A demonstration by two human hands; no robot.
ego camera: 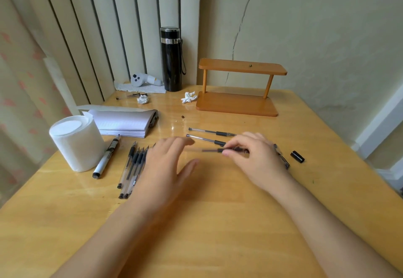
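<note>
Pinching the pen (207, 150) at its dark grip, the right hand (255, 159) holds it level; the left hand (168, 164), loose and empty, should take its free end squarely.

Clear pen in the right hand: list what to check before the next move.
1. Grip: the right hand pinches the clear plastic pen with black grip: ok.
2. Support: the left hand is open beside the barrel: ok.
3. Tip capped: cannot tell, fingers hide it.
4. Spare cap: the short black cap lies on the yellow wooden table, right of the right hand: ok.
5. Clearance: two matching clear pens lie just beyond, apart from the held one: ok.
</note>
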